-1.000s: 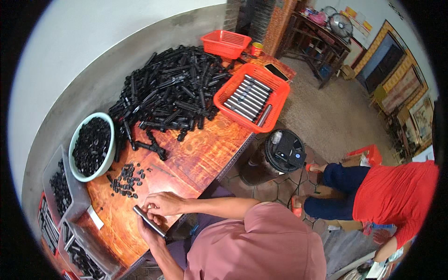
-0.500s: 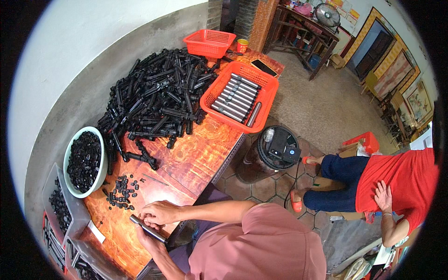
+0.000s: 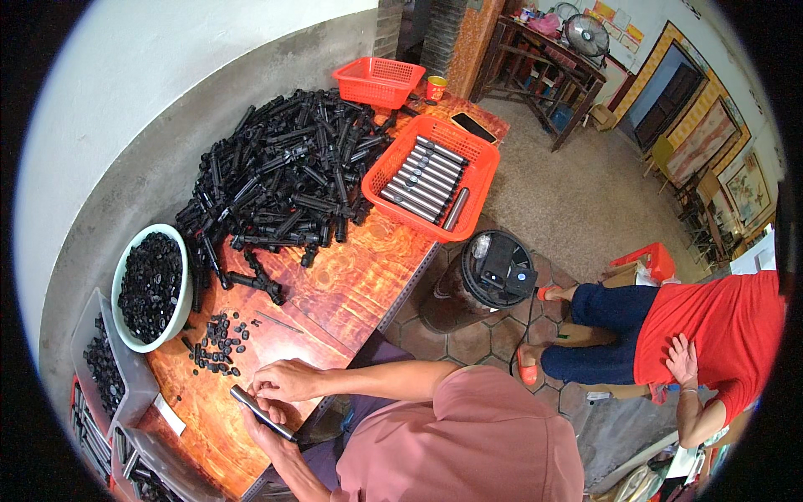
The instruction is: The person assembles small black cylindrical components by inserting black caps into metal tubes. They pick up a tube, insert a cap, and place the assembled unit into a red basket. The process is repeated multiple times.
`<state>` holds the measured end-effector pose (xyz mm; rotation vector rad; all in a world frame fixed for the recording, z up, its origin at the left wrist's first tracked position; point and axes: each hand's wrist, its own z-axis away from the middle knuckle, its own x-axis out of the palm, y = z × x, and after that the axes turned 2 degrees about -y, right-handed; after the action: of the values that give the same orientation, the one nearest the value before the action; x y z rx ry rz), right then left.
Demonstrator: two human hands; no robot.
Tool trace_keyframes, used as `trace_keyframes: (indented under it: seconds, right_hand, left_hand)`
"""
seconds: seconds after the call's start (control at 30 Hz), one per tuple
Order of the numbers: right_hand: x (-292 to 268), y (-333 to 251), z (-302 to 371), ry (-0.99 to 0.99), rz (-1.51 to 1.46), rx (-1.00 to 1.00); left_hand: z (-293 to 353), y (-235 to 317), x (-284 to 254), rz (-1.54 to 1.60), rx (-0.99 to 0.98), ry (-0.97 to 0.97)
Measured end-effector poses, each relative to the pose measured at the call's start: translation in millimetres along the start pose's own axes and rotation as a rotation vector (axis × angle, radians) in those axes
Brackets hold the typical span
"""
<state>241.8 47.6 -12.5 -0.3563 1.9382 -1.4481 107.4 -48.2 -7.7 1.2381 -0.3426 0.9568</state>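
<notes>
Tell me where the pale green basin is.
In the head view, the basin sits at the left, between the heap of long black parts and the translucent bin.

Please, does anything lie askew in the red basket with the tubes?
Yes: in the red basket, one grey tube lies crosswise beside a neat row of other tubes. It looks odd because those lie parallel.

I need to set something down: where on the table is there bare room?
The widest bare patch of table lies between the heap of black parts, red basket of tubes and table's near edge; a smaller one between the white strip and left hand. Crowded: the wall side, with heap, pale bowl and clear bin, plus small black pieces beside the bowl.
</notes>
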Motion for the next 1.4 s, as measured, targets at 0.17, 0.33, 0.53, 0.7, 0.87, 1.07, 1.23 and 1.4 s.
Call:
trace_keyframes:
  seconds: [0.17, 0.33, 0.53, 0.7, 0.87, 1.07, 1.23, 1.4]
  right_hand:
    - [0.1, -2.4, -2.4, -0.003, -0.028, 0.049]
    - [27.7, 47.5, 1.0, 0.114, -0.476, 0.141]
    - [4.6, 7.9, 3.4, 0.111, -0.292, 0.075]
    - [-13.0, -2.9, -1.4, -0.073, -0.552, 0.193]
    - [-31.7, -24.3, -21.9, -0.190, -0.430, 0.118]
    - [-27.8, -21.1, -42.8, -0.291, -0.106, 0.022]
    - [-21.3, -13.0, -48.4, -0.358, -0.073, 0.090]
    - [-20.4, -4.8, -44.5, -0.363, -0.038, 0.046]
  left_hand:
    - [13.5, 3.6, 4.0, -0.186, 0.107, -0.082]
    - [28.6, 18.4, 24.5, -0.451, -0.004, 0.027]
    - [52.2, 26.4, 14.5, -0.456, 0.013, -0.149]
    - [50.3, 25.9, 8.6, -0.606, 0.083, -0.150]
    - [40.1, 42.1, 9.2, -1.516, 0.574, -0.194]
    - [25.9, 56.2, 3.6, -1.805, 0.520, -0.172]
    - [11.3, 53.3, -12.2, -1.840, 0.729, -0.196]
    - [10.4, 44.7, -14.1, -1.777, 0.732, -0.163]
